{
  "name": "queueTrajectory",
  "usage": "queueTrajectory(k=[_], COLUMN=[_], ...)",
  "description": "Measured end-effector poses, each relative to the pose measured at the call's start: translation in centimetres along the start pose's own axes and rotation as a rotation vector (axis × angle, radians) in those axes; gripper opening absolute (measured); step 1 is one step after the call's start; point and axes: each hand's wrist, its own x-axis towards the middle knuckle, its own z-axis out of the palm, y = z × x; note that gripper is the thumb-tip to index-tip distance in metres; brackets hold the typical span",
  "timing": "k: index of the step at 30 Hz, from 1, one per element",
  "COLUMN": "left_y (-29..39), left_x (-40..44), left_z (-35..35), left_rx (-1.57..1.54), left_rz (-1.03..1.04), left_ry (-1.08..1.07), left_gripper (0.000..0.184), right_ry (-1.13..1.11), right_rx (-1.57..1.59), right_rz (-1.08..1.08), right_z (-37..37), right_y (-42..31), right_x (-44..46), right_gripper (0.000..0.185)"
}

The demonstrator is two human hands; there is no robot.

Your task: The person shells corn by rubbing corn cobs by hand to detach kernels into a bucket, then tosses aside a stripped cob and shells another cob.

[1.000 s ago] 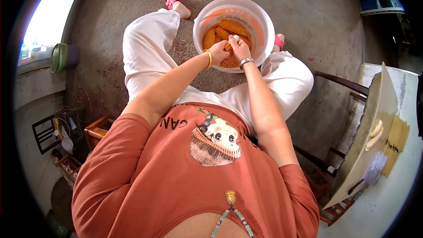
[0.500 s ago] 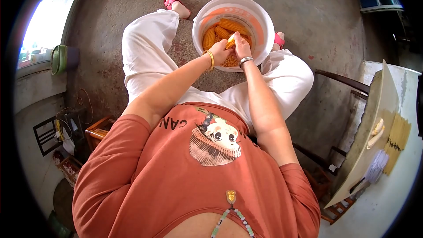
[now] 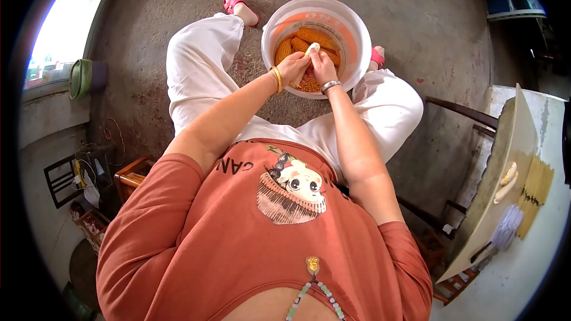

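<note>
A white bucket [image 3: 358, 30] stands on the floor between my knees, with several ears of yellow corn [image 3: 315, 37] and loose kernels [image 3: 310, 85] inside. Over its near half, my left hand [image 3: 292, 68] is closed around a partly stripped corn cob [image 3: 313, 49], whose pale end points away from me. My right hand [image 3: 323, 66] presses its fingers on the same cob from the right. The two hands nearly touch, and most of the cob is hidden by the fingers.
At the right, a board-topped table [image 3: 511, 160] bears two pale cobs and a whitish bundle. Dark chair parts [image 3: 461, 111] stand beside it. A wooden stool [image 3: 132, 176] is at the left, and a green basin [image 3: 80, 79] hangs near the window.
The cob between my hands has turned; its pale end now shows more and fewer yellow kernels are visible. Both hands stay over the bucket with small shifts.
</note>
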Motion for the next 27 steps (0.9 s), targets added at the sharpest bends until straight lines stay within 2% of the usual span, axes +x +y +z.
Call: queueTrajectory(k=[8,10,13,16,19,22,27], left_y=[0.5,1.1,0.7,0.8,0.9,0.8,0.9], left_x=[-0.4,-0.6,-0.3,-0.3,-0.5,-0.4,-0.5], left_z=[0.0,0.1,0.1,0.1,-0.2,0.0,0.3], left_rx=[0.07,0.017,-0.015,-0.087,-0.143,-0.139,-0.209], left_rz=[-0.045,-0.084,-0.078,-0.098,-0.073,-0.012,0.008], left_ry=[0.035,0.051,0.06,0.094,0.044,0.045,0.118], left_gripper=[0.027,0.026,0.025,0.024,0.022,0.023,0.027], right_ry=[0.029,0.043,0.081,0.082,0.117,0.093,0.141], right_rx=[-0.113,-0.153,-0.113,0.024,-0.145,-0.16,-0.244], right_rz=[-0.091,-0.126,-0.108,-0.101,-0.058,-0.137,-0.267], right_z=[0.4,0.1,0.4,0.2,-0.1,0.4,0.7], right_y=[1.0,-1.4,1.4,2.4,-1.0,0.3,0.5], right_x=[0.4,-0.9,0.5,1.2,-0.6,0.0,0.2], right_gripper=[0.036,0.034,0.032,0.04,0.049,0.057,0.052])
